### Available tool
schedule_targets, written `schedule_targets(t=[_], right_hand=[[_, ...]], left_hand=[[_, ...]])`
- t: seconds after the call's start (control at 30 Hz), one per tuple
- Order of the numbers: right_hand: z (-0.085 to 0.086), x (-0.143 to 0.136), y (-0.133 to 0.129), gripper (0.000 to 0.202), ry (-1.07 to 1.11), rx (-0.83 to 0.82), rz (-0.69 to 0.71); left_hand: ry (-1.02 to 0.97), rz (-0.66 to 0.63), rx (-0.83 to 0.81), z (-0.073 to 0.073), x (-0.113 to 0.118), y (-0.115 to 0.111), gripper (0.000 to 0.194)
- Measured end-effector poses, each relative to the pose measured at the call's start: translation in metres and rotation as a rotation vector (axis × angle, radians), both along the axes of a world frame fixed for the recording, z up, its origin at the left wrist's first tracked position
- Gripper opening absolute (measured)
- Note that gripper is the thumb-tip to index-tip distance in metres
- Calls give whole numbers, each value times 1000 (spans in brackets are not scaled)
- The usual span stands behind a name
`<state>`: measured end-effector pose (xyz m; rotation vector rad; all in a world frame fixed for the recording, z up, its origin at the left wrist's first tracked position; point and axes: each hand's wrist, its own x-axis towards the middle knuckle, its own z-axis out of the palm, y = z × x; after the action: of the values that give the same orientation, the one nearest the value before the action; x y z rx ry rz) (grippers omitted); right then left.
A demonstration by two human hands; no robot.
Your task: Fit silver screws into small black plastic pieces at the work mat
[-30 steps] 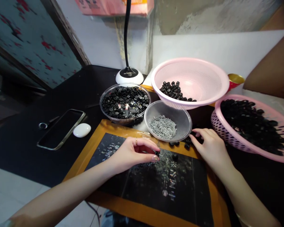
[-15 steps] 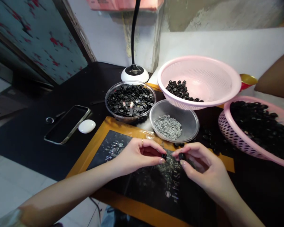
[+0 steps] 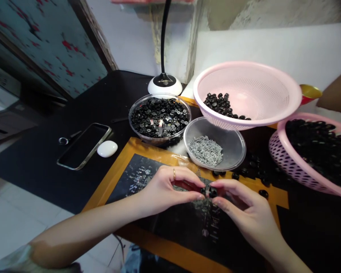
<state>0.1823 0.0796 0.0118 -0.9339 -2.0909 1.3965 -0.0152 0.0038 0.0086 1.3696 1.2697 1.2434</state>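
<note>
My left hand point(image 3: 170, 189), with a ring on one finger, pinches a small black disc-like piece point(image 3: 203, 190) between thumb and fingertips. My right hand point(image 3: 246, 203) holds a round black knob point(image 3: 213, 192) the same way. Both pieces are side by side, very close; whether they touch, I cannot tell. Below them lies a black printed sheet point(image 3: 170, 231) edged with brown tape. Just beyond my hands stands a clear bowl point(image 3: 234, 149) of silver screws point(image 3: 206, 151). Left of it, another clear bowl point(image 3: 130, 120) holds black discs with centre holes point(image 3: 159, 117).
A pink basket point(image 3: 267, 98) with some black knobs overhangs the screw bowl. Another pink basket point(image 3: 285, 157) at the right is heaped with black parts. Loose black pieces point(image 3: 263, 193) lie nearby. A lamp base point(image 3: 165, 85), a phone point(image 3: 85, 147) and a white oval object point(image 3: 107, 148) are leftward.
My hands have come together, bringing the knob up to the left hand's piece. The screw seen earlier sticking out of that piece is now hard to see. The view has shifted slightly.
</note>
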Motion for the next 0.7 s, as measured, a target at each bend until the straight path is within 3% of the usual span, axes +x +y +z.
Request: schedule_targets(t=[0.33,0.7], right_hand=[[0,0,-3,14,0,60,25],[-4,0,-4,13,0,54,3]], left_hand=[[101,-31,153,-1,-1,-1,14],[99,-63,187,3,-1,-1,14]])
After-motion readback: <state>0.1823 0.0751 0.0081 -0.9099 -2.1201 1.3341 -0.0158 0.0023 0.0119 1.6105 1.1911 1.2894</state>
